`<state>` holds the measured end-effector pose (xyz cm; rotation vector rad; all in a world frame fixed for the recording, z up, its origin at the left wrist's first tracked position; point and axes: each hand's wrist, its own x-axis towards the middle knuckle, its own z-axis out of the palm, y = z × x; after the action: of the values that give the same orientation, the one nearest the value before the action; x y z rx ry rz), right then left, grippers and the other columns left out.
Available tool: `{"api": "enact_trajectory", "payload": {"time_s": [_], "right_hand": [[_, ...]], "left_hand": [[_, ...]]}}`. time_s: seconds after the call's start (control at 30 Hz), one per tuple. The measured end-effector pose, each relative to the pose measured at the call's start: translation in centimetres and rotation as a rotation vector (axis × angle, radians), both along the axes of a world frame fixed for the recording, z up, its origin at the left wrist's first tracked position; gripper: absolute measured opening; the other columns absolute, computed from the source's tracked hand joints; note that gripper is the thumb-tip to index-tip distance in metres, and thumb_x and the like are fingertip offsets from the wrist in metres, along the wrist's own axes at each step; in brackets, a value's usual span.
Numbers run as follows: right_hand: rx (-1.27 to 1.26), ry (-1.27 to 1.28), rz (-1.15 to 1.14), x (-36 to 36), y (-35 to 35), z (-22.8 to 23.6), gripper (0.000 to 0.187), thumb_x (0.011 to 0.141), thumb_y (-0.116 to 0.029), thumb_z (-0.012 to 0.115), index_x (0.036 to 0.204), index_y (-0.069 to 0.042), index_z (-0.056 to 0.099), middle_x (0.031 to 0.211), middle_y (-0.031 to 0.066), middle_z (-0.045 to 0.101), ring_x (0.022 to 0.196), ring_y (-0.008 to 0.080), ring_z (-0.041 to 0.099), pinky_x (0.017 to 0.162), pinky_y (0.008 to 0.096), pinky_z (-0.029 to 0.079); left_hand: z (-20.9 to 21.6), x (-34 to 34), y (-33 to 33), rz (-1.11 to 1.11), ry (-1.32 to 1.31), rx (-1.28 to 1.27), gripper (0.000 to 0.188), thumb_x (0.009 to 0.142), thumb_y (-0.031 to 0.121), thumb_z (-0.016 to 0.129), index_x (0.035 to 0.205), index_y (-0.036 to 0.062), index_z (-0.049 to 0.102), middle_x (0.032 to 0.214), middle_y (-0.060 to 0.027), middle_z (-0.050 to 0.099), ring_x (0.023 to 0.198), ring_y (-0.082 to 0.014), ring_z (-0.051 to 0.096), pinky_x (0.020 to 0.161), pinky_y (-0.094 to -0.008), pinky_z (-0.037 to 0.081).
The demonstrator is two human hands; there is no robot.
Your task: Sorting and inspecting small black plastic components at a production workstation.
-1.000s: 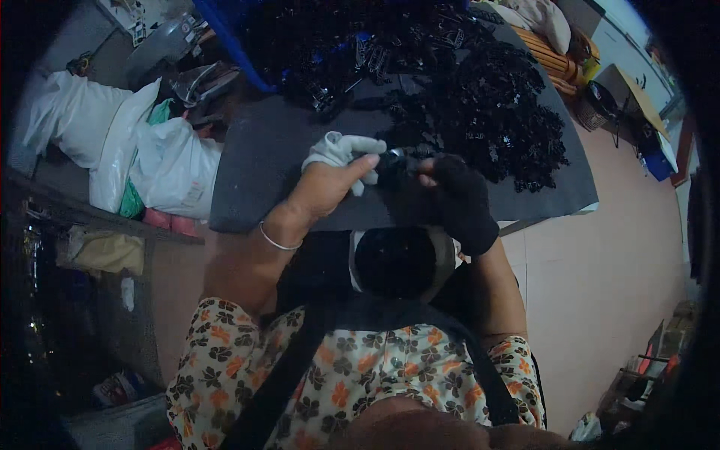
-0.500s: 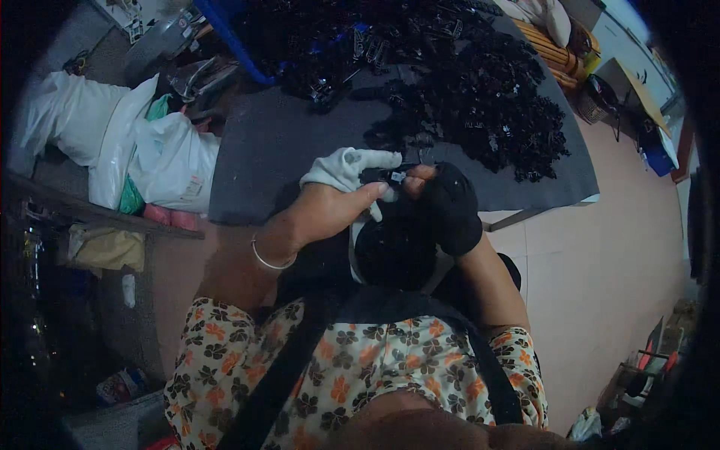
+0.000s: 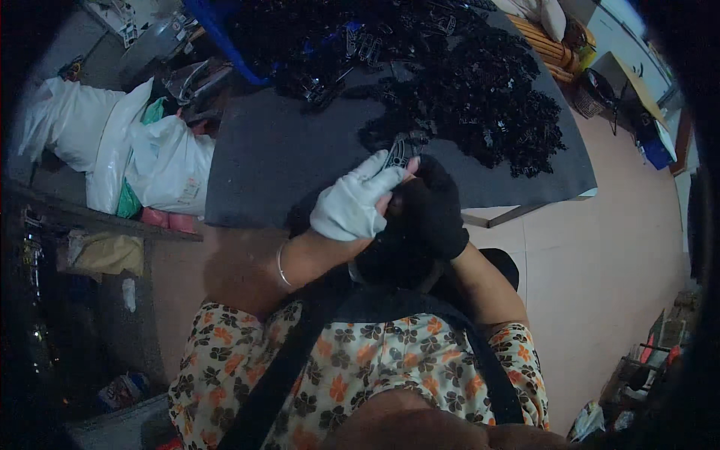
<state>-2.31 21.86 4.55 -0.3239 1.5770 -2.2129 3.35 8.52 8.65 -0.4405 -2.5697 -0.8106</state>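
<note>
My left hand (image 3: 351, 204), in a white glove with bare thumb skin showing, pinches a small black slotted piece (image 3: 398, 154) that looks like a hair clip. At the piece's right side, my right hand (image 3: 429, 206) in a black glove closes on it with bare fingertips. The two hands meet just over the near edge of the grey-topped table (image 3: 262, 157). Beyond them spreads a large heap of similar small black pieces (image 3: 487, 105). Finer details of the held piece are hidden by my fingers.
A blue crate (image 3: 240, 56) holding more black pieces stands at the table's far left. White bags (image 3: 169, 165) lie to the left of the table. An open cardboard box (image 3: 637, 94) and a dark basket (image 3: 592, 94) stand at the far right.
My left hand has turned so the glove's back faces up, and its fingers have closed in. The slotted piece now points up and away, and my right hand has shifted slightly left.
</note>
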Motion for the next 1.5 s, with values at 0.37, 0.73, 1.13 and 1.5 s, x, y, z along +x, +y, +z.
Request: {"api": "enact_trajectory", "payload": {"time_s": [0.37,0.73,1.13,1.5], "right_hand": [[0.195,0.255,0.074,0.6,0.1,0.7,0.017,0.083,-0.012,0.057,0.095,-0.001,0.053,0.074,0.0032,0.055,0.069,0.0125,0.054,0.063,0.0244,0.044],[0.456,0.581,0.34,-2.3,3.0,0.5,0.03,0.071,-0.025,0.069,0.089,-0.002,0.06,0.08,0.016,0.061,0.072,0.0266,0.06,0.068,0.0335,0.047],[0.962,1.178,-0.132,-5.5,1.0,1.7,0.009,0.073,-0.016,0.059,0.075,-0.008,0.061,0.069,0.0152,0.059,0.065,0.0345,0.058,0.058,0.043,0.047],[0.465,0.768,-0.16,-5.1,1.9,-1.6,0.009,0.085,-0.011,0.054,0.088,-0.005,0.06,0.078,0.0027,0.059,0.07,0.0107,0.055,0.063,0.0268,0.046]], "left_hand": [[-0.2,0.9,-1.5,0.041,-0.087,0.168,0.025,0.079,0.005,0.058,0.102,-0.0028,0.058,0.099,-0.0197,0.059,0.09,-0.0279,0.059,0.076,-0.0343,0.048],[0.1,0.4,-3.2,-0.149,-0.36,0.301,0.029,0.079,0.012,0.063,0.106,0.0032,0.059,0.1,-0.0133,0.06,0.09,-0.0201,0.058,0.076,-0.0304,0.047],[-1.4,-15.4,-6.3,0.413,-0.411,-0.384,0.045,0.075,0.013,0.059,0.119,0.0085,0.049,0.113,-0.015,0.054,0.093,-0.0326,0.057,0.078,-0.038,0.047],[-1.5,-5.9,-5.4,0.004,-0.481,0.907,0.028,0.086,0.009,0.053,0.111,-0.0025,0.05,0.096,-0.0103,0.059,0.072,-0.0162,0.062,0.049,-0.0237,0.051]]}}
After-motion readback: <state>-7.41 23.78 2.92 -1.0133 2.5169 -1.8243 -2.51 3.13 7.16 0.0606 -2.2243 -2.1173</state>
